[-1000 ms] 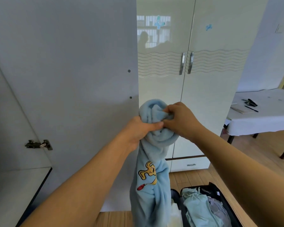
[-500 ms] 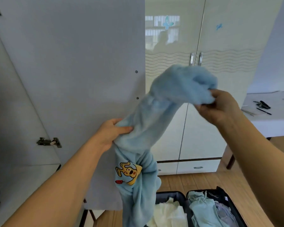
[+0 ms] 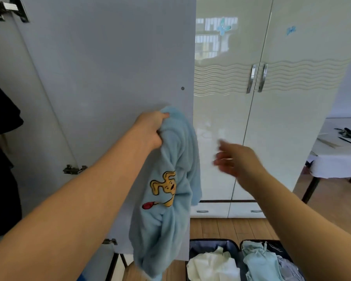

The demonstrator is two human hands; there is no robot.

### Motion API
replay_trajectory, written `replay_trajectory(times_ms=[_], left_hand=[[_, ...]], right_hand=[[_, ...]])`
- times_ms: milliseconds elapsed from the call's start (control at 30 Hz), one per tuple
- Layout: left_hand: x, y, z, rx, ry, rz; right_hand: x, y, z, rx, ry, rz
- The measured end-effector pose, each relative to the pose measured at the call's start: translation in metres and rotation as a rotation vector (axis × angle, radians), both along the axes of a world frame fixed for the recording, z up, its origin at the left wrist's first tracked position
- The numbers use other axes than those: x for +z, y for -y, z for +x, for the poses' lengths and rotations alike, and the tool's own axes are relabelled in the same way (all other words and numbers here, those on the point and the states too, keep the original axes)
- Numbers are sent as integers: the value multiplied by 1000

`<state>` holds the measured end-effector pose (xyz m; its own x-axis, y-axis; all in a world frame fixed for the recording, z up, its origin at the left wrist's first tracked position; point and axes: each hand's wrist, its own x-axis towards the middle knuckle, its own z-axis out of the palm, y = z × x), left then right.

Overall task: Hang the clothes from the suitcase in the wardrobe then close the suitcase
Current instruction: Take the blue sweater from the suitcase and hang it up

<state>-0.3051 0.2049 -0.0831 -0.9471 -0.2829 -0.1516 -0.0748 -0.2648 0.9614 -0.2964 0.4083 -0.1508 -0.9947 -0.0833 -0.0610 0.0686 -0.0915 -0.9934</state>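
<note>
We are mid-way through hanging clothes: our left hand (image 3: 150, 129) bunches the top of a fluffy pale-blue garment with a yellow cartoon dog patch (image 3: 170, 179), which dangles in front of the open grey wardrobe door (image 3: 109, 78). Our right hand (image 3: 237, 161), blurred, has its grip spread and empty, right of the garment. Below the garment, the open dark suitcase (image 3: 211, 245) holds more clothes. Next we likely need a hanger; none shows. No readable writing appears.
</note>
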Motion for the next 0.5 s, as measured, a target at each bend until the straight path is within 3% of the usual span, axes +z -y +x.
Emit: replay_trajectory(times_ms=[33, 100, 167, 233, 300, 367, 500], left_hand=[[9, -4, -1, -11, -9, 85], [26, -13, -1, -56, -50, 193], [37, -20, 7, -123, -74, 232], [41, -25, 16, -183, -61, 229], [39, -24, 26, -227, -50, 243], [36, -17, 32, -239, -47, 238], [27, 3, 33, -234, -30, 206]], right_hand=[[0, 15, 8, 256, -10, 280], [-15, 34, 17, 499, -102, 815], [-35, 48, 17, 400, -258, 1075], [-49, 54, 15, 299, -385, 1057], [-62, 51, 5, 339, -262, 969], [-72, 46, 1, 339, -70, 720], [-73, 44, 4, 293, 40, 446]])
